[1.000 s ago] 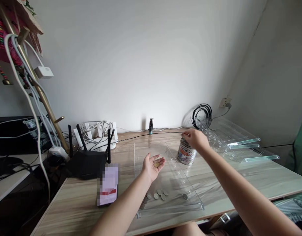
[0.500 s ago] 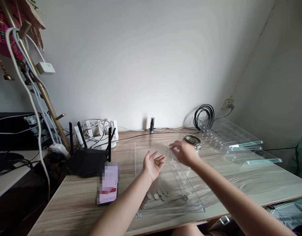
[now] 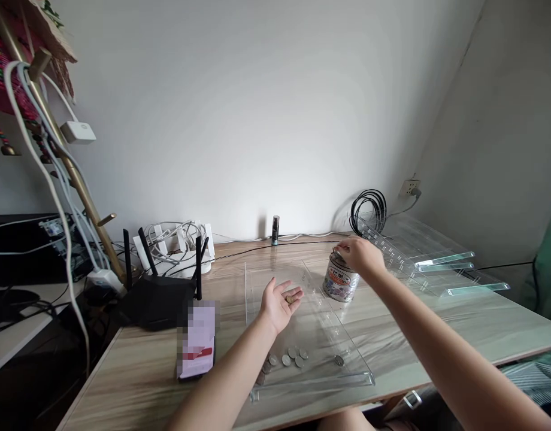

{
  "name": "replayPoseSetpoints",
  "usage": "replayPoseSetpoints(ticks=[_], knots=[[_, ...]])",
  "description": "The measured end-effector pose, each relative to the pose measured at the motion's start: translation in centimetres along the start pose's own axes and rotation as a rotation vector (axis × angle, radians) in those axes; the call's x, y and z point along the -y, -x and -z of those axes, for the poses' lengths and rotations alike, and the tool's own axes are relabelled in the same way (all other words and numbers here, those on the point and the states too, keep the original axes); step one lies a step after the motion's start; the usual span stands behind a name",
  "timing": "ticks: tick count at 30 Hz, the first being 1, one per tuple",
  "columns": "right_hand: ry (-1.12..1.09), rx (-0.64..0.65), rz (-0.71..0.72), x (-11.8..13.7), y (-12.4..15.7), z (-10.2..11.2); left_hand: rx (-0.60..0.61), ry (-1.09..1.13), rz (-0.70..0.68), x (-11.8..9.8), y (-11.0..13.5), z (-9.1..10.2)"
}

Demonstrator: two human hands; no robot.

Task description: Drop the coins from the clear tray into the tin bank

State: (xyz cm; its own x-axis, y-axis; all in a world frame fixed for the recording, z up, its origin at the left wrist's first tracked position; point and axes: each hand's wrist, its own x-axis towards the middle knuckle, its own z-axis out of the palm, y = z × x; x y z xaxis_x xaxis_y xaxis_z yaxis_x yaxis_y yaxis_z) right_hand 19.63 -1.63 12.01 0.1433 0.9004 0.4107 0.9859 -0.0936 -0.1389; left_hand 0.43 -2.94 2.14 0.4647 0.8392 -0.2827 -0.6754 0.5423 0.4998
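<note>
My left hand (image 3: pixel 278 302) lies palm up above a clear acrylic tray (image 3: pixel 257 281), fingers spread, with golden coins (image 3: pixel 290 299) resting in the palm. My right hand (image 3: pixel 360 254) hovers over the mouth of a small printed tin can (image 3: pixel 339 283), its fingertips pinched together at the rim; what they hold is too small to make out. Several silver coins (image 3: pixel 288 359) lie loose at the near end of the tray, and one more coin (image 3: pixel 339 360) sits to their right.
A black router (image 3: pixel 156 293) and a phone (image 3: pixel 198 338) stand left of the tray. White cables and a power strip (image 3: pixel 179 245) sit behind them. Clear acrylic sheets (image 3: pixel 430 263) and a black cable coil (image 3: pixel 369 209) fill the back right. A small dark bottle (image 3: pixel 275 230) stands by the wall.
My right hand came over to the left palm half a second ago, then went back to the top of the can. The left hand stayed in place.
</note>
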Motion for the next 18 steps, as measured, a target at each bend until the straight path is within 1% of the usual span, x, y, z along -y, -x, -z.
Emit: replayPoseSetpoints(ticks=[3, 4, 6, 8, 10, 11, 13, 15, 16, 18], knots=[[0.165, 0.109, -0.021, -2.5, -2.1, 0.4, -0.014, -0.011, -0.005, 0.0, 0.0, 0.1], [0.189, 0.13, -0.014, -2.8, -2.3, 0.4, -0.02, -0.011, -0.006, 0.0, 0.0, 0.1], [0.186, 0.115, 0.001, -2.6, -2.0, 0.4, -0.019, -0.006, -0.009, 0.0, 0.0, 0.1], [0.165, 0.061, 0.028, -1.1, -0.6, 0.1, -0.003, 0.019, -0.021, -0.1, 0.0, 0.0], [0.107, 0.039, 0.135, 1.1, 1.8, -0.8, 0.017, 0.064, -0.037, -0.1, 0.1, 0.0], [0.026, 0.064, 0.252, 2.3, 3.3, -1.4, 0.028, 0.084, -0.045, -0.2, 0.1, -0.1], [-0.081, 0.172, 0.528, 4.7, 6.2, -2.9, 0.061, 0.097, -0.048, -0.3, 0.3, -0.2], [-0.052, 0.189, 0.608, 6.5, 8.3, -4.3, 0.101, 0.082, -0.037, -0.4, 0.5, -0.2], [-0.026, 0.193, 0.617, 7.1, 8.9, -4.7, 0.114, 0.07, -0.03, -0.4, 0.5, -0.2], [0.004, 0.204, 0.611, 7.5, 8.8, -4.8, 0.122, 0.052, -0.019, -0.3, 0.6, -0.2]])
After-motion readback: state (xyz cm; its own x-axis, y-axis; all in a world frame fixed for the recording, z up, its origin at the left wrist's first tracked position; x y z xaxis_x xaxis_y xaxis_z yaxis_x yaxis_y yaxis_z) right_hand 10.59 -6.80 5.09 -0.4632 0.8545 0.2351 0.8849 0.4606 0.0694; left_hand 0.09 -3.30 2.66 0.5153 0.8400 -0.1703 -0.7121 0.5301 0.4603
